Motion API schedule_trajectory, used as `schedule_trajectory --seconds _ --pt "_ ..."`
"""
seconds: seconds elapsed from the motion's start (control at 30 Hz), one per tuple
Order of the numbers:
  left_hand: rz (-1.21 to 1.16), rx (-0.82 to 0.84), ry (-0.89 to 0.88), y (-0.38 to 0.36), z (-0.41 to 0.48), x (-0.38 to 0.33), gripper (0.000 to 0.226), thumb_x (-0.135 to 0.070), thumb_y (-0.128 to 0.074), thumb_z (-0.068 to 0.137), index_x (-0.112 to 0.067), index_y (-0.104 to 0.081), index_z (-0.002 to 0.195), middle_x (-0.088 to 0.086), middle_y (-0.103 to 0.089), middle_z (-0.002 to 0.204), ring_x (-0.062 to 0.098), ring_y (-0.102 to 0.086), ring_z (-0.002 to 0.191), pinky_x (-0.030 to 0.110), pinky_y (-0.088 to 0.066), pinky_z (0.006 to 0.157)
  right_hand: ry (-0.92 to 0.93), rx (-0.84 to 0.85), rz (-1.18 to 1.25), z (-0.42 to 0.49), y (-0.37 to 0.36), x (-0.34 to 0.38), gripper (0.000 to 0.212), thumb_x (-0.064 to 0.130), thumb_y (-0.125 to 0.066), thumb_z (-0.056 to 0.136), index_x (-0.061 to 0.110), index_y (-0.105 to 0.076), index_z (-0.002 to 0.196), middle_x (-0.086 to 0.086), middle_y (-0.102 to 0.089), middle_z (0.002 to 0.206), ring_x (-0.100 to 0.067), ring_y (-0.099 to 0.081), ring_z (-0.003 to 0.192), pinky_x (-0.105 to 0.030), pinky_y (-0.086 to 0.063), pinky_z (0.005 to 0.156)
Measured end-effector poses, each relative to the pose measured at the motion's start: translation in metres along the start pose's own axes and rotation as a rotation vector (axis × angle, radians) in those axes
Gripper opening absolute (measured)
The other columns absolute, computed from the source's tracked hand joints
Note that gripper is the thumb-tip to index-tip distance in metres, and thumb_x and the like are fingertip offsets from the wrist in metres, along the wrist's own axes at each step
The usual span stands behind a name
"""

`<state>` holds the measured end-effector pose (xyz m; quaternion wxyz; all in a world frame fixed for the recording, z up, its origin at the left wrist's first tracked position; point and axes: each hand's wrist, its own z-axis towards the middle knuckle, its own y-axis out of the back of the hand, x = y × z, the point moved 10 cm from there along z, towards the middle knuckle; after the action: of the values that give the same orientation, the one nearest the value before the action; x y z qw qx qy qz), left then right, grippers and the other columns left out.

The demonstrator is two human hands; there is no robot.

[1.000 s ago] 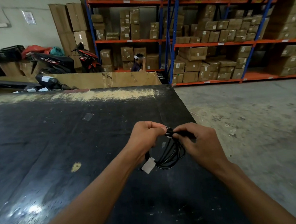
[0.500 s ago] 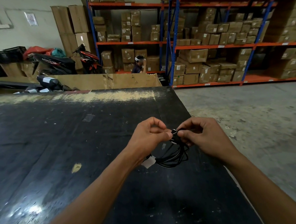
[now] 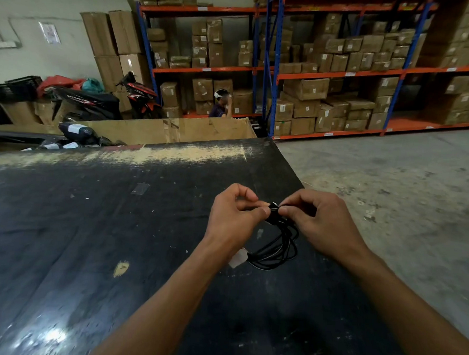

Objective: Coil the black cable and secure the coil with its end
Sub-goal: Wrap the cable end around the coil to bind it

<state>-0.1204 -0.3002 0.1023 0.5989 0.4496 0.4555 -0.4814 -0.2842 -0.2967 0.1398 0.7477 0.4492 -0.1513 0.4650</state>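
A thin black cable (image 3: 279,248) hangs as a small coil of several loops between my two hands, just above the black table (image 3: 87,223). My left hand (image 3: 233,218) pinches the top of the coil with thumb and forefinger. My right hand (image 3: 321,223) pinches the same spot from the other side, fingertips almost touching the left ones. A white tag (image 3: 238,257) dangles from the coil's lower left, beside my left wrist. The cable's end is hidden between my fingertips.
The table's right edge (image 3: 296,175) runs just past my right hand, with concrete floor (image 3: 391,200) beyond. A cardboard bin (image 3: 176,130) stands behind the table. Shelving with boxes (image 3: 315,86), a parked motorbike (image 3: 89,102) and a person (image 3: 221,105) are far behind.
Both hands have stayed together at the top of the coil, fingers shifting slightly around the cable. The coil hangs much as before.
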Motion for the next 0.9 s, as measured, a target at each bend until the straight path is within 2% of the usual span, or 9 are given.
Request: schedule_trajectory --seconds 0.1,0.2,0.37,0.47,0.57,0.63,0.73,0.83,0.9 --pt "0.014 -0.01 0.015 0.001 0.001 0.002 0.026 0.0 -0.076 0.079 -0.015 -0.057 0.088 0.002 -0.077 0.079 0.011 -0.074 0.077 0.019 -0.056 0.068 0.186 -0.015 -0.166 -0.002 0.0 0.018 0.005 0.015 -0.076 0.08 0.015 -0.071 0.081 0.003 -0.066 0.081 -0.01 -0.061 0.071 -0.031 -0.054 0.064" --pt "0.011 -0.032 0.047 0.004 0.003 0.005 0.025 -0.001 -0.076 0.079 -0.013 -0.059 0.092 -0.001 -0.077 0.078 0.009 -0.074 0.076 0.02 -0.055 0.068 0.354 -0.001 -0.276 -0.009 -0.005 0.032 0.005 0.01 -0.074 0.082 0.009 -0.071 0.086 -0.003 -0.068 0.083 -0.019 -0.061 0.073 -0.038 -0.053 0.063" --pt "-0.035 -0.082 0.084 0.006 0.003 0.01 0.028 -0.001 -0.077 0.078 -0.015 -0.058 0.093 -0.005 -0.077 0.074 0.011 -0.074 0.076 0.031 -0.059 0.076 0.413 -0.067 -0.355 -0.015 -0.004 0.034 0.007 0.008 -0.071 0.086 0.006 -0.072 0.092 -0.008 -0.07 0.079 -0.028 -0.062 0.066 -0.045 -0.052 0.057" --pt "-0.047 -0.14 0.075 0.011 0.004 0.009 0.027 -0.001 -0.077 0.078 -0.016 -0.058 0.091 -0.001 -0.077 0.075 0.011 -0.074 0.077 0.03 -0.058 0.076 0.439 -0.11 -0.377 -0.023 -0.005 0.039 0.017 0.015 -0.06 0.091 0.004 -0.072 0.093 -0.01 -0.07 0.079 -0.028 -0.063 0.066 -0.043 -0.053 0.058" --pt "-0.086 -0.13 0.051 0.013 0.006 0.002 0.026 0.001 -0.076 0.079 -0.014 -0.058 0.091 0.001 -0.078 0.078 0.01 -0.074 0.078 0.023 -0.056 0.071 0.375 -0.135 -0.202 -0.024 -0.004 0.037 0.016 0.013 -0.057 0.092 0.002 -0.069 0.093 -0.009 -0.065 0.091 -0.019 -0.06 0.077 -0.031 -0.052 0.067" --pt "-0.095 -0.092 0.026 0.009 0.006 -0.003 0.025 0.001 -0.075 0.08 -0.014 -0.058 0.092 0.0 -0.078 0.079 0.011 -0.074 0.078 0.021 -0.056 0.07 0.238 -0.174 -0.022 -0.018 0.002 0.021 0.008 0.006 -0.058 0.093 0.004 -0.066 0.095 -0.007 -0.067 0.097 -0.018 -0.064 0.085 -0.033 -0.054 0.073" --pt "-0.071 -0.084 0.018 0.006 0.004 -0.007 0.024 -0.002 -0.076 0.078 -0.015 -0.062 0.092 0.0 -0.078 0.079 0.012 -0.074 0.078 0.023 -0.057 0.073 0.1 -0.172 0.102 -0.015 0.002 0.004 0.008 0.008 -0.056 0.095 0.009 -0.063 0.098 -0.002 -0.07 0.088 -0.015 -0.066 0.076 -0.039 -0.055 0.065" --pt "-0.057 -0.086 0.076 0.005 0.004 -0.002 0.018 -0.009 -0.079 0.076 -0.015 -0.071 0.091 0.004 -0.077 0.078 0.016 -0.073 0.077 0.028 -0.057 0.075 0.124 -0.211 0.092 -0.016 0.007 0.009 0.006 0.008 -0.057 0.095 0.01 -0.063 0.095 0.0 -0.067 0.08 -0.013 -0.064 0.07 -0.036 -0.052 0.059" --pt "-0.043 -0.071 0.11 0.003 0.004 0.001 0.012 -0.013 -0.079 0.077 -0.016 -0.076 0.088 0.001 -0.077 0.074 0.009 -0.07 0.069 0.025 -0.055 0.068 0.136 -0.221 0.09 -0.016 0.008 0.013 0.006 0.007 -0.058 0.095 0.009 -0.064 0.095 0.0 -0.067 0.081 -0.012 -0.064 0.072 -0.033 -0.053 0.061"
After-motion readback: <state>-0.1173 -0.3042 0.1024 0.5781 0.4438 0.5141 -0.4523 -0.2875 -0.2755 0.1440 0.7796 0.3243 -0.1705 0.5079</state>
